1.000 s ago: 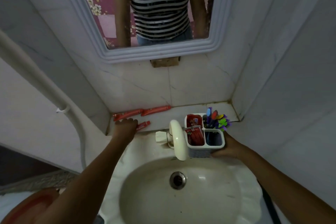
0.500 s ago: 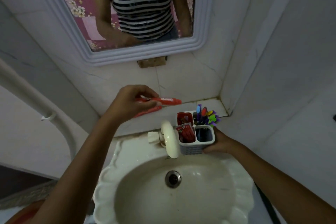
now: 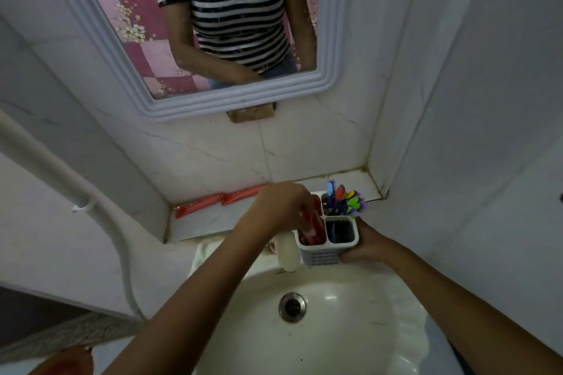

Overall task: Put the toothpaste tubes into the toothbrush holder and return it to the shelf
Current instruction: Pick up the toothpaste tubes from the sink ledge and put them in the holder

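Above the sink (image 3: pixel 380 329), white three-compartment toothbrush holder (image 3: pixel 323 256)

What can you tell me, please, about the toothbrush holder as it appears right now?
The toothbrush holder is a white, plastic-looking caddy with a slotted lower front, divided into compartments. It stands upright by the sink's back edge, beside the tap. The right hand grips its right side. The left hand pushes a red toothpaste tube into the front left compartment, which already holds red tubes. The rear right compartment holds colourful toothbrushes; the front right one looks dark blue inside.
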### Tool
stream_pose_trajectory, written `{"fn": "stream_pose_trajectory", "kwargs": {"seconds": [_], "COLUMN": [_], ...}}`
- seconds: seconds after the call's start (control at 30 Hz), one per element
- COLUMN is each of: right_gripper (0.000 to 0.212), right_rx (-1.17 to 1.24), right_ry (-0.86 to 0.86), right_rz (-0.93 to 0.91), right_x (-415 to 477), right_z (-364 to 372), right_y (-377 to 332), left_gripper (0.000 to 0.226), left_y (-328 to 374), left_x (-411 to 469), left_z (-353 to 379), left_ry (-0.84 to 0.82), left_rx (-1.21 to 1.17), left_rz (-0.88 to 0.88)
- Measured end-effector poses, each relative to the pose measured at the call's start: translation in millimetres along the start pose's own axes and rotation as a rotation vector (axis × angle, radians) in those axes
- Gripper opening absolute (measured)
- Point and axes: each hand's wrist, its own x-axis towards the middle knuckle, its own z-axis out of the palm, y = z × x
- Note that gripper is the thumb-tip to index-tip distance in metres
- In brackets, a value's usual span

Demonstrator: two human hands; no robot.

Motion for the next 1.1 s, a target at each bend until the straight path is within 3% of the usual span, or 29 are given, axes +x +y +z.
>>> {"fn": "stream_pose_trajectory", "kwargs": {"seconds": [0.13,0.23,0.3,0.4,0.53,0.77,0.93,1.1], "right_gripper": [0.1,0.107,0.109,0.108,0.104,0.098,0.096,0.098], "right_rx": [0.019,0.026,0.038,0.04,0.027,0.001,0.0,0.011], "right_ry": [-0.012,-0.011,0.005,0.013,0.013,0.011,0.019,0.018], "right_rz": [0.005,-0.003,0.001,0.0,0.004,0.021,0.028,0.018], "right_x": [0,1,0,1,4,4,2,-1], "right_z": [1,1,0,-1,-1,-1,-2,-1], "right_y": [1,5,7,10,14,17,17,8], "left_gripper": [0.029,0.021,0.018,0.025,0.049,0.029,0.02,0.03], "left_y": [-39,-80,-108,-134,-152,-147,-143,-126], "left_x": [-16,-20,-11,10,29,48,42,21], "left_z": [-10,-4,18,59,102,128,121,43], "left_ry": [0.002,0.154,0.258,0.113,-0.057,0.028,0.034,0.343], "left_rx": [-0.44,-0.644,-0.515,-0.332,-0.063,0.137,-0.07,-0.462], "left_rz": [-0.093,-0.206,-0.354,-0.518,-0.475,-0.371,-0.369,-0.464]}}
